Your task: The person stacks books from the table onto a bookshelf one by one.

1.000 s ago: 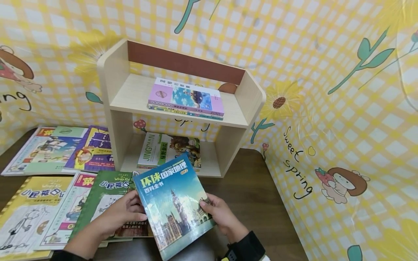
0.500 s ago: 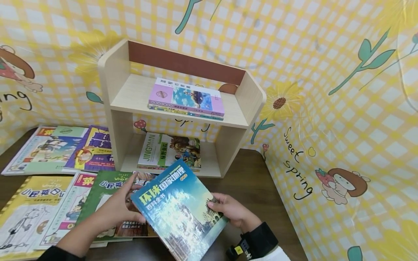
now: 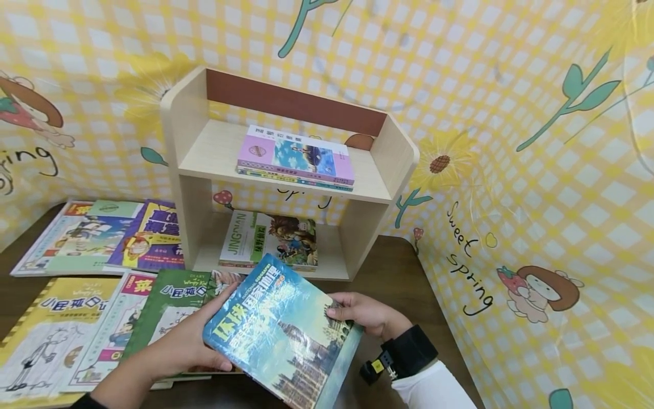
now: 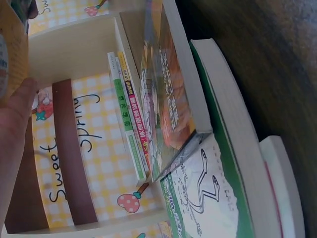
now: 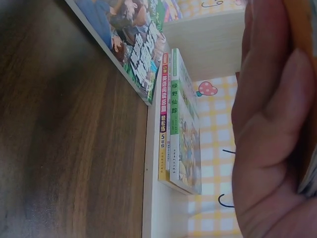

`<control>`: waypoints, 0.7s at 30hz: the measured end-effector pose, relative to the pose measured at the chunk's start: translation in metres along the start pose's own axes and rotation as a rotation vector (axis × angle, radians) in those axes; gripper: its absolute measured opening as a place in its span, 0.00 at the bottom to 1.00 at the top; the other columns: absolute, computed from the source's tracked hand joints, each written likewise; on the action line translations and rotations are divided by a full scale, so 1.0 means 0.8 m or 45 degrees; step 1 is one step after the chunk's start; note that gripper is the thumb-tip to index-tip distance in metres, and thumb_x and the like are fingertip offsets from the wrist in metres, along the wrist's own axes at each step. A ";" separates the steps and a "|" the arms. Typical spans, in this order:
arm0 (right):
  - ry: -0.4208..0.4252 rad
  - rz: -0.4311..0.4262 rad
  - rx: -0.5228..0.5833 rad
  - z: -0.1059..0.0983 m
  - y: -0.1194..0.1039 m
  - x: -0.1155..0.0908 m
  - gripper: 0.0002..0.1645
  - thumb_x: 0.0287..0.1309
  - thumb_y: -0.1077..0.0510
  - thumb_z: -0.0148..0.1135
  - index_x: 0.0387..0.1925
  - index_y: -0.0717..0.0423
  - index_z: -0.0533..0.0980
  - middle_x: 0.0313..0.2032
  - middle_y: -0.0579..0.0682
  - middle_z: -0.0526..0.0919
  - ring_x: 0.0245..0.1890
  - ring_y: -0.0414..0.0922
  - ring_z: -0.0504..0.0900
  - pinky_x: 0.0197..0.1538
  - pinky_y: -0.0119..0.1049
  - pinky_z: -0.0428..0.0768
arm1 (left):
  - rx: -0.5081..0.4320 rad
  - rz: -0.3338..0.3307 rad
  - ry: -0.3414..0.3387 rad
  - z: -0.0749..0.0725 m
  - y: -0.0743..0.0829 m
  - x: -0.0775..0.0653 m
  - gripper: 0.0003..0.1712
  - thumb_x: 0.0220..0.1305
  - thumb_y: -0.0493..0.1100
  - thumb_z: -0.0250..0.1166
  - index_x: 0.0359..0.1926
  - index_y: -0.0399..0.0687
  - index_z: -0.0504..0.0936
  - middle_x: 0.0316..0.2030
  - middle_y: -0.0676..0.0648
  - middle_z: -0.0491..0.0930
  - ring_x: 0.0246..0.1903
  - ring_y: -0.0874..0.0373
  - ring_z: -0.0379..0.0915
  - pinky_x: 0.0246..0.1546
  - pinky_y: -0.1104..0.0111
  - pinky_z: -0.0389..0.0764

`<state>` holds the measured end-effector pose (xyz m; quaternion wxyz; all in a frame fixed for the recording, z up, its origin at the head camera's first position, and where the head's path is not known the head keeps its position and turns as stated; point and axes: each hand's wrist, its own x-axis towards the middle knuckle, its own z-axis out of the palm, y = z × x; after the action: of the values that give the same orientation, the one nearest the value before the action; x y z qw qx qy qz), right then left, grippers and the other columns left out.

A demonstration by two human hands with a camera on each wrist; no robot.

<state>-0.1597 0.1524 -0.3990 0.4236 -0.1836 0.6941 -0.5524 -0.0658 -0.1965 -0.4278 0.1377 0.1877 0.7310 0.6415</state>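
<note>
A blue book with a clock-tower cover (image 3: 286, 335) is tilted above the table's front part. My right hand (image 3: 370, 314) grips its right edge, thumb on the cover and fingers beneath. At the opposite edge my left hand (image 3: 191, 341) holds it, thumb along the lower side; its other fingers are partly hidden behind the book. In both wrist views only an orange part of the held book (image 5: 306, 29) shows beside the hand. Under the left hand lie a green diary book (image 3: 166, 301) and a book with a dark picture cover (image 4: 171, 94).
A two-tier wooden shelf (image 3: 375, 170) stands behind the hands. A pink-covered stack (image 3: 301, 156) lies on its upper board, and a green-and-white book (image 3: 271, 238) tops the lower pile. Yellow (image 3: 61, 341) and purple (image 3: 153, 236) books lie on the table at left.
The blue book has turned anticlockwise and shifted slightly right. My right hand has moved right and up with it; my left hand has changed from curled fingers beside the book to reaching along its edge.
</note>
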 end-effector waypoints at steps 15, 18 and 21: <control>0.270 -0.150 0.269 -0.005 0.000 0.007 0.25 0.70 0.58 0.49 0.64 0.64 0.67 0.42 0.44 0.83 0.36 0.38 0.82 0.36 0.30 0.81 | 0.171 -0.131 0.210 0.009 0.005 -0.005 0.69 0.47 0.43 0.78 0.77 0.56 0.35 0.73 0.28 0.39 0.62 0.30 0.58 0.51 0.61 0.75; 0.472 -0.210 0.363 0.005 -0.001 0.012 0.25 0.70 0.56 0.52 0.63 0.63 0.68 0.42 0.43 0.82 0.36 0.38 0.82 0.36 0.30 0.80 | 0.132 -0.161 0.271 0.012 0.005 -0.005 0.69 0.47 0.43 0.78 0.77 0.62 0.35 0.73 0.30 0.37 0.58 0.34 0.65 0.43 0.68 0.78; 0.645 -0.272 0.450 0.018 -0.004 0.018 0.29 0.70 0.53 0.53 0.67 0.61 0.63 0.43 0.45 0.80 0.36 0.38 0.81 0.36 0.30 0.79 | 0.106 -0.195 0.339 0.016 0.008 -0.005 0.71 0.46 0.43 0.78 0.76 0.67 0.35 0.74 0.31 0.38 0.53 0.39 0.70 0.39 0.68 0.80</control>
<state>-0.1572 0.1321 -0.4018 0.2025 -0.0357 0.6475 -0.7338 -0.0561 -0.1861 -0.4238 0.0801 0.0504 0.7809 0.6174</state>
